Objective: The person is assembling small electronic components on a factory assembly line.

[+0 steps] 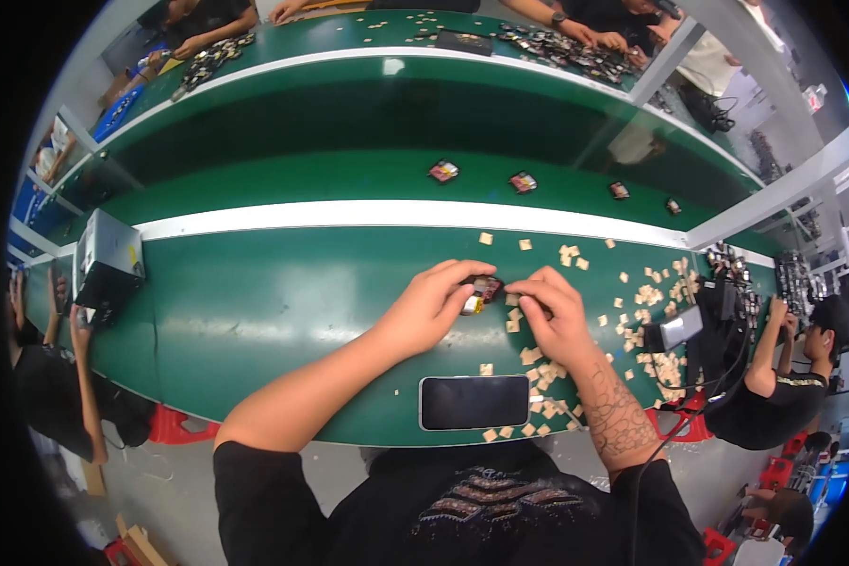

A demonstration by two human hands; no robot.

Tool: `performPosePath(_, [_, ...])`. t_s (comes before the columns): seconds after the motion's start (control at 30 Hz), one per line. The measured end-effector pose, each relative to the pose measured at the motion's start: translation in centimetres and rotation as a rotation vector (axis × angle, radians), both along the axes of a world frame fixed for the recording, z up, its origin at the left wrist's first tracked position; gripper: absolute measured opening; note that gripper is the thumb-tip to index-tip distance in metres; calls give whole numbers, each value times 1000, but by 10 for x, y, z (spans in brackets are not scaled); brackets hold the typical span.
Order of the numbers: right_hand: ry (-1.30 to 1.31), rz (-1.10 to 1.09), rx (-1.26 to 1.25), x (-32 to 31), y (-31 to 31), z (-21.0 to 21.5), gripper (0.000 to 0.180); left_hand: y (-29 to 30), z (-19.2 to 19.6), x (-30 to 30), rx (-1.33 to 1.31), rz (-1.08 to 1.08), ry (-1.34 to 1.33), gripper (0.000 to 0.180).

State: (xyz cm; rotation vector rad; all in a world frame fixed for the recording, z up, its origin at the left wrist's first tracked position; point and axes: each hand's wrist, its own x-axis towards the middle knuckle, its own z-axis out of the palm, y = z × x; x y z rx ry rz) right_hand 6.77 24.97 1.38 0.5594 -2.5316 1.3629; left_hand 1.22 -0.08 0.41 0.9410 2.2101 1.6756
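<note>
- Green is the surface (255, 321), and by a white rail (415, 213) it is bounded along its far side.
- Near the middle of the surface, a small device (482, 294), dark red and black with a yellow patch, is held between the two hands.
- By the left hand (432, 304) the device is pinched at its left side; this grip is closed, with the fingers curved over the far edge and the thumb set at the near edge.
- The right hand (555, 311) is placed at the device's right side, its thumb and forefinger brought close together; whether anything is pinched in that grip cannot be told, as the fingertips are too small to be made out.
- Tan square pieces (667, 363) are scattered to the right, some beside and beneath the right forearm.
- A phone (474, 403) with a dark screen is laid flat near the close edge, between the forearms.
- Beyond the rail, four small parts (523, 182) are spaced in a row on a green strip.
- A grey metal box (113, 257) is stood at the far left.
- At the right, dark parts are handled by a co-worker (774, 406) in black.
</note>
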Motion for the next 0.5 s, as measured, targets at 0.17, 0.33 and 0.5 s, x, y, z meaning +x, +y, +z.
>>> performPosePath(0.17, [-38, 16, 50, -1, 3, -2, 21, 3, 11, 1, -57, 43, -246, 39])
performPosePath(0.33, [-97, -23, 102, 1, -5, 7, 15, -7, 13, 9, -392, 78, 219, 48])
performPosePath(0.5, [-89, -8, 231, 5, -10, 19, 13, -15, 19, 8, -455, 47, 204, 58])
